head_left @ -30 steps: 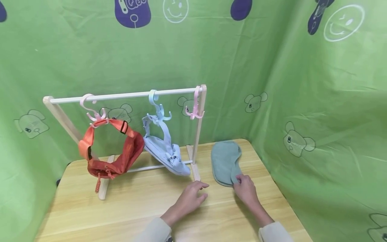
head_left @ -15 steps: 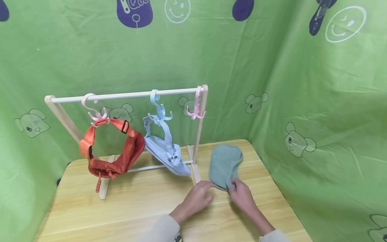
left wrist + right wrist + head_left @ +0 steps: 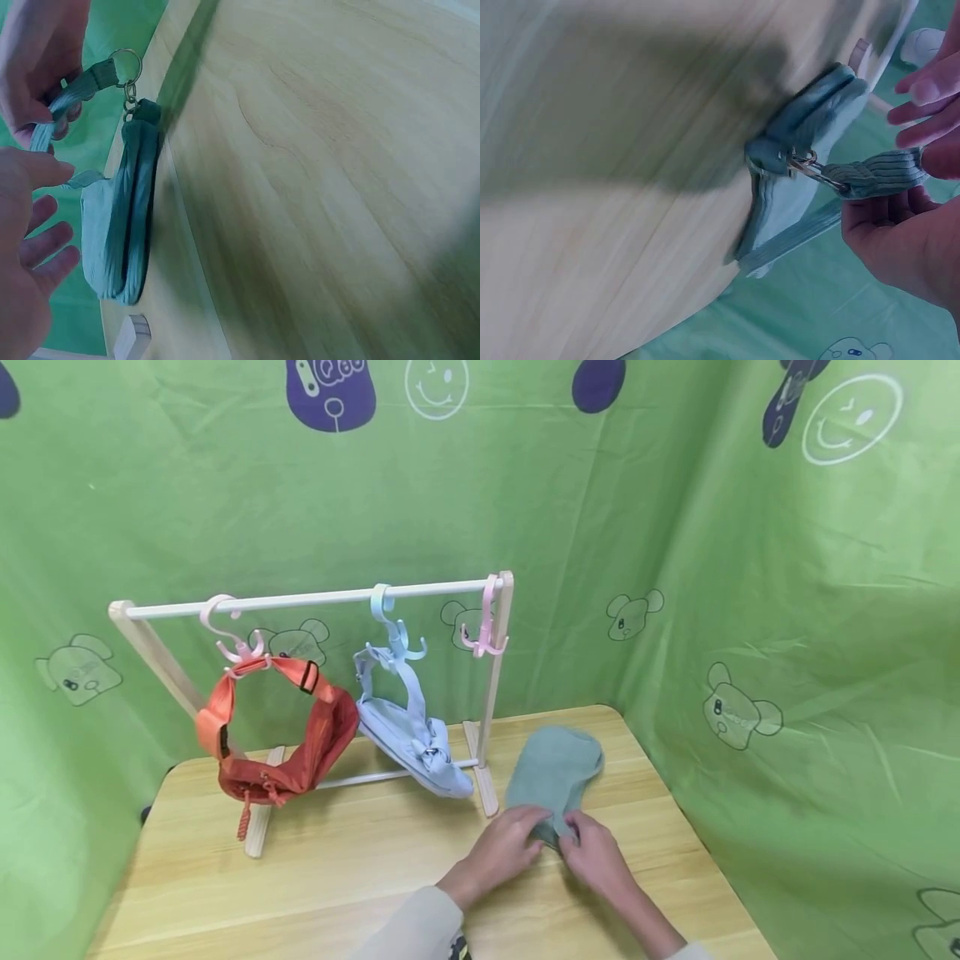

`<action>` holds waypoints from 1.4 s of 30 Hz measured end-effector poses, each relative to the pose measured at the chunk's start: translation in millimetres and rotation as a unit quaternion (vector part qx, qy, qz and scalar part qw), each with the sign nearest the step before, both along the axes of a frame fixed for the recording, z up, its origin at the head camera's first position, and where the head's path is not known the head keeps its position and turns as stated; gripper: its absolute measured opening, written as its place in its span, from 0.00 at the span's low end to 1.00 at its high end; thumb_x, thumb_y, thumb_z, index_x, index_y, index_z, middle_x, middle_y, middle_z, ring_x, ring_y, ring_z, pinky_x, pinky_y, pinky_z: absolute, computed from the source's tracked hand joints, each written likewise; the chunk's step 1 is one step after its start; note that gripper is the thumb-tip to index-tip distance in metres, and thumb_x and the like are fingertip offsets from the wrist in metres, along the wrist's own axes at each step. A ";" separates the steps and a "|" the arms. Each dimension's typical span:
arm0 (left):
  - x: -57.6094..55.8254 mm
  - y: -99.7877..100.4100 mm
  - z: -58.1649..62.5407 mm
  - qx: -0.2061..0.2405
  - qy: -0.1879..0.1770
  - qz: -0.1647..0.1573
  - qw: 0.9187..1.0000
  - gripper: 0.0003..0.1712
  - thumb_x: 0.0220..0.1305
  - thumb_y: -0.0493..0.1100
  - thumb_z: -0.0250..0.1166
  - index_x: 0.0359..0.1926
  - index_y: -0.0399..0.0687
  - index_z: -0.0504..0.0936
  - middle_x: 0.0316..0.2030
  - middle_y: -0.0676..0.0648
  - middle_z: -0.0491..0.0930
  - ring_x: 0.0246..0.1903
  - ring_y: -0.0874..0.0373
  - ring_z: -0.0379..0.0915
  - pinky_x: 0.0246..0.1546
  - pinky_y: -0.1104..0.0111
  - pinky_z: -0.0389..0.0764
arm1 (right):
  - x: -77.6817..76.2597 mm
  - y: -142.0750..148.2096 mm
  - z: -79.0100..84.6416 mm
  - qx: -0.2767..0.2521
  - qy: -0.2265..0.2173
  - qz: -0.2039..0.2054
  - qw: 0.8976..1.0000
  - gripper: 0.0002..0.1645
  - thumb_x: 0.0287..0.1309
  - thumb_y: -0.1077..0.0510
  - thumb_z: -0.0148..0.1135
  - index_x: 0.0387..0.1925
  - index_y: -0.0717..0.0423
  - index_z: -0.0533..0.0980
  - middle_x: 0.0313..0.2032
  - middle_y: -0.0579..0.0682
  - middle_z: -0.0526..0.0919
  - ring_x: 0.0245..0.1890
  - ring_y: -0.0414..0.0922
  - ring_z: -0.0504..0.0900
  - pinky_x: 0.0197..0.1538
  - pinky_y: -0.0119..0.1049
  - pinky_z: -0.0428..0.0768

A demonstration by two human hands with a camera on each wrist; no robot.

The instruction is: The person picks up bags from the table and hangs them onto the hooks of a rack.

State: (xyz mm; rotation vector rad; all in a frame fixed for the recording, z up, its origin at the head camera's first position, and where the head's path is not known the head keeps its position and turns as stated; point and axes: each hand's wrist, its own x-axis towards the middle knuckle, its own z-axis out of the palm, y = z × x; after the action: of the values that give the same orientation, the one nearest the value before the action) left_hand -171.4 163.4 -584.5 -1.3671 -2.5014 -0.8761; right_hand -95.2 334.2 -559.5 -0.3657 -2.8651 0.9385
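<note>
A teal ribbed-cloth bag (image 3: 558,764) with a zipper, a strap and a metal ring lies on the wooden table, right of the rack. My right hand (image 3: 596,856) grips its strap (image 3: 885,172) close to the ring (image 3: 129,69), fingers curled under the cloth. Beside it my left hand (image 3: 502,852) reaches in at the near end of the bag. In the left wrist view its thumb (image 3: 52,169) overlaps the strap, while the other fingers stand apart from the thumb.
A rack with a white bar (image 3: 315,599) stands left of the hands. From its hooks hang a red waist bag (image 3: 288,768) and a light blue bag (image 3: 408,739); a pink hook (image 3: 486,627) at the right end carries nothing. Green cloth (image 3: 810,693) encloses the table (image 3: 337,877).
My right hand has drawn the teal bag nearer and slightly left, tilting it. My left hand has moved right, from beside the bag to its near end.
</note>
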 end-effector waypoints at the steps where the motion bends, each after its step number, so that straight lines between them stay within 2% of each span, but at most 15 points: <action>1: -0.1 0.8 0.2 0.001 0.002 -0.002 1.000 0.29 0.62 0.43 0.74 0.64 0.45 0.80 0.61 0.45 0.84 0.62 0.54 0.81 0.68 0.65 0.79 | 1.0 -1.9 1.9 0.006 -0.001 0.002 1.000 0.21 0.61 0.62 0.58 0.55 0.67 0.79 0.43 0.56 0.86 0.43 0.47 0.83 0.47 0.45 0.85; 9: -0.1 3.8 5.3 0.021 -0.013 -0.015 1.000 0.29 0.66 0.43 0.71 0.68 0.50 0.78 0.65 0.48 0.82 0.65 0.56 0.78 0.69 0.66 0.77 | 6.5 -16.4 20.0 0.019 0.029 0.022 0.999 0.15 0.57 0.63 0.61 0.46 0.60 0.82 0.38 0.50 0.86 0.39 0.42 0.81 0.45 0.41 0.83; 13: -0.8 3.8 9.5 0.029 -0.015 -0.022 0.999 0.26 0.68 0.39 0.68 0.66 0.51 0.80 0.64 0.49 0.82 0.65 0.56 0.79 0.69 0.66 0.77 | 7.5 -20.8 26.5 0.012 0.029 0.035 0.999 0.13 0.57 0.63 0.61 0.43 0.56 0.83 0.40 0.51 0.87 0.41 0.42 0.82 0.47 0.41 0.84; 18: -3.8 3.3 17.4 0.034 -0.024 -0.025 0.999 0.21 0.70 0.38 0.66 0.62 0.50 0.82 0.63 0.49 0.84 0.65 0.57 0.79 0.69 0.66 0.77 | 8.3 -21.3 35.7 -0.008 0.036 0.044 0.998 0.14 0.60 0.64 0.59 0.46 0.59 0.84 0.48 0.55 0.89 0.47 0.48 0.86 0.54 0.48 0.87; 22: -7.0 4.5 26.5 0.040 -0.031 -0.029 0.998 0.18 0.73 0.41 0.64 0.61 0.51 0.81 0.61 0.51 0.84 0.64 0.59 0.79 0.69 0.70 0.77 | 7.4 -18.8 44.8 -0.021 0.036 0.027 0.999 0.12 0.62 0.63 0.60 0.46 0.59 0.84 0.47 0.55 0.89 0.44 0.46 0.85 0.50 0.44 0.87; 24: -8.0 4.8 32.2 0.047 -0.029 -0.033 0.998 0.17 0.74 0.42 0.63 0.61 0.50 0.81 0.61 0.52 0.85 0.63 0.60 0.80 0.68 0.70 0.77 | 6.8 -17.6 50.0 -0.021 0.041 0.024 0.999 0.11 0.64 0.60 0.63 0.45 0.59 0.83 0.45 0.56 0.88 0.42 0.46 0.85 0.48 0.42 0.86; 26: -9.5 4.6 37.2 0.056 -0.016 -0.036 0.998 0.17 0.74 0.43 0.64 0.60 0.50 0.81 0.60 0.52 0.85 0.62 0.60 0.81 0.67 0.72 0.78 | 6.5 -16.4 55.1 -0.020 0.050 0.022 0.998 0.14 0.64 0.56 0.67 0.48 0.59 0.82 0.44 0.56 0.88 0.40 0.45 0.85 0.46 0.41 0.87; 29: -11.8 3.5 46.0 0.069 0.006 -0.041 0.997 0.16 0.74 0.43 0.64 0.60 0.50 0.80 0.58 0.51 0.86 0.59 0.60 0.83 0.64 0.75 0.79 | 6.6 -14.2 64.0 -0.015 0.083 0.029 0.996 0.21 0.62 0.51 0.74 0.50 0.59 0.79 0.42 0.56 0.88 0.35 0.43 0.83 0.40 0.36 0.85; 31: -13.5 2.4 51.9 0.070 0.016 -0.040 0.997 0.16 0.74 0.44 0.64 0.59 0.50 0.80 0.57 0.52 0.86 0.57 0.60 0.84 0.62 0.77 0.80 | 6.2 -12.2 69.3 -0.010 0.115 0.040 0.992 0.23 0.59 0.52 0.76 0.50 0.58 0.79 0.40 0.55 0.88 0.32 0.41 0.81 0.36 0.33 0.84; 37: -16.7 -1.5 67.9 0.060 0.011 -0.034 0.998 0.15 0.75 0.43 0.62 0.59 0.47 0.78 0.55 0.49 0.86 0.55 0.57 0.85 0.59 0.74 0.83 | 3.2 -6.4 78.5 0.047 0.225 0.083 0.970 0.21 0.52 0.61 0.79 0.47 0.58 0.83 0.41 0.56 0.90 0.38 0.50 0.89 0.39 0.38 0.90; 40: -17.9 -3.9 73.8 0.070 0.016 -0.039 0.997 0.15 0.75 0.42 0.62 0.59 0.45 0.78 0.54 0.48 0.86 0.53 0.57 0.86 0.57 0.76 0.83 | 3.1 -4.8 82.6 0.055 0.247 0.084 0.964 0.21 0.51 0.62 0.79 0.48 0.58 0.84 0.36 0.54 0.87 0.30 0.42 0.84 0.30 0.33 0.86; 42: -18.9 -5.8 77.7 0.081 0.023 -0.040 0.996 0.15 0.75 0.42 0.62 0.59 0.45 0.79 0.53 0.48 0.85 0.51 0.58 0.85 0.56 0.78 0.83 | 3.2 -3.7 85.5 0.059 0.259 0.083 0.960 0.21 0.50 0.63 0.79 0.48 0.58 0.85 0.31 0.50 0.84 0.25 0.35 0.77 0.25 0.27 0.80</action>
State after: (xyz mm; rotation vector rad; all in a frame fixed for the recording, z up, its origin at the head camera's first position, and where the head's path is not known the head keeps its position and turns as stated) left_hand -190.3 157.6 -506.8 -1.4261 -2.2989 -1.0250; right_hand -92.1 330.5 -474.0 0.1240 -2.4709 0.7433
